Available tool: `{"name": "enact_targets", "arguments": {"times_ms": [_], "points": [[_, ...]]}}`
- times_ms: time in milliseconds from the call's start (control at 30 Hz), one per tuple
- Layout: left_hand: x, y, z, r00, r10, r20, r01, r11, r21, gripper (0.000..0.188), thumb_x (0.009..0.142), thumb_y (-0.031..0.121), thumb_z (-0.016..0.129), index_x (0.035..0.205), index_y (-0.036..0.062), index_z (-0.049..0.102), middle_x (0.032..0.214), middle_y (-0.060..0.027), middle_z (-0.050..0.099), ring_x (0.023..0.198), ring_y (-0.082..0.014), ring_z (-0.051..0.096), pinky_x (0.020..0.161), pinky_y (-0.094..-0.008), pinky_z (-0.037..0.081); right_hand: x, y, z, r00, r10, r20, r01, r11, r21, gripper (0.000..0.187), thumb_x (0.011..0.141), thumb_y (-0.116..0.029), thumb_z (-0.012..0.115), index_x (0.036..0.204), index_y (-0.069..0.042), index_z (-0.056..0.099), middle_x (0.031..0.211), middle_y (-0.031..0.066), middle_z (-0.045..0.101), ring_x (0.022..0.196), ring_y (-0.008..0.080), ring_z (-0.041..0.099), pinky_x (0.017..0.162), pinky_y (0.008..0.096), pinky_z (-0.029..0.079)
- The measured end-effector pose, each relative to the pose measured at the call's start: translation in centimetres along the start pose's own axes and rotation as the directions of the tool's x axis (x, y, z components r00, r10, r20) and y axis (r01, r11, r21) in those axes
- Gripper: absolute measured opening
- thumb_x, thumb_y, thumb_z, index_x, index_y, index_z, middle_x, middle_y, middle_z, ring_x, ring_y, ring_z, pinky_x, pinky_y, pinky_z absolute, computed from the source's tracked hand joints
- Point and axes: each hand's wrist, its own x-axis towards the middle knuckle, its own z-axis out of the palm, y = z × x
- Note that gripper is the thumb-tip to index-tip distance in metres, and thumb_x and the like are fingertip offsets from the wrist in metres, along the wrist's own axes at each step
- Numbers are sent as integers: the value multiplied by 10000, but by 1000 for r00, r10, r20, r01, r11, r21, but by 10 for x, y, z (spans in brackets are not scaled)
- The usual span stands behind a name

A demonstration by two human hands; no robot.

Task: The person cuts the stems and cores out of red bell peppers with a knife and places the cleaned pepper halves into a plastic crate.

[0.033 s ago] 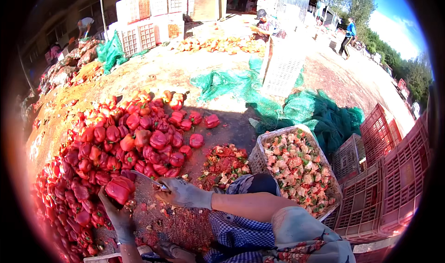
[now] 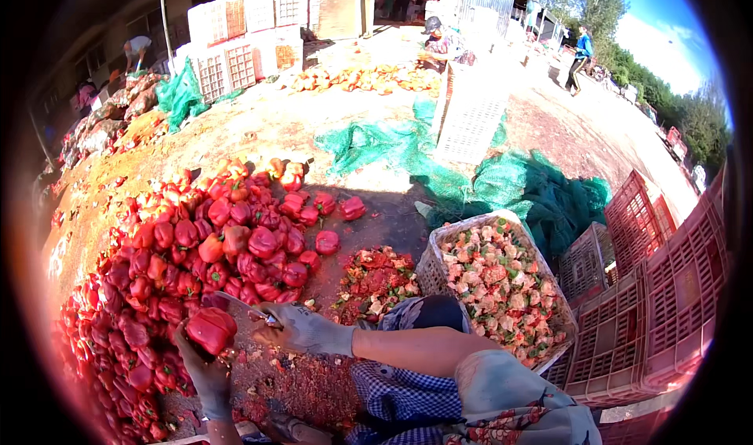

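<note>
My left hand (image 2: 205, 378), in a grey glove, holds a whole red bell pepper (image 2: 212, 331) up in front of the pile. Around the handle of a knife (image 2: 245, 307) are the closed fingers of my right hand (image 2: 302, 329), also gloved. The knife's blade points left, toward the top of the pepper; whether it touches, I cannot tell. A large heap of red bell peppers (image 2: 184, 237) spreads beyond and to the left of both hands. Right of my knee stands a pale crate (image 2: 430, 276) full of cut pepper cores with green stems.
A small heap of red scraps (image 2: 376, 280) lies before my knee. Red plastic crates (image 2: 681, 288) are stacked at the right. Green netting (image 2: 533, 198) lies behind the pale crate. Farther off, a person (image 2: 443, 47) sits beside orange peppers (image 2: 369, 78), and another person (image 2: 579, 59) walks.
The held pepper has turned a little and sits slightly more to the right and lower in view. The knife stays close to it. The whole scene has shifted slightly left.
</note>
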Motion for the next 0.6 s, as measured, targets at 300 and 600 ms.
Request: {"name": "enact_targets", "arguments": {"times_ms": [300, 600], "points": [[-10, 31, 4, 969, -64, 238, 18, 982, 189, 705, 566, -30, 741, 1185, 33, 409, 1076, -75, 512, 988, -183, 510, 866, -308, 442, -1, -27, -16, 990, -61, 124, -16, 839, 544, 757, 869, -423, 638, 1413, -24, 295, 743, 55, 570, 604, 106, 529, 563, 278, 438], [-10, 18, -3, 931, -49, 363, 61, 998, -23, 766, 586, 45, 802, 1237, 33, 399, 1166, -94, 467, 1088, -202, 486, 908, -331, 431, 4, -27, -15, 1000, 13, -8, -11, 980, 200, 691, 752, -306, 694, 1312, -22, 405, 793, 98, 574, 696, 173, 562, 639, 321, 453]]}}
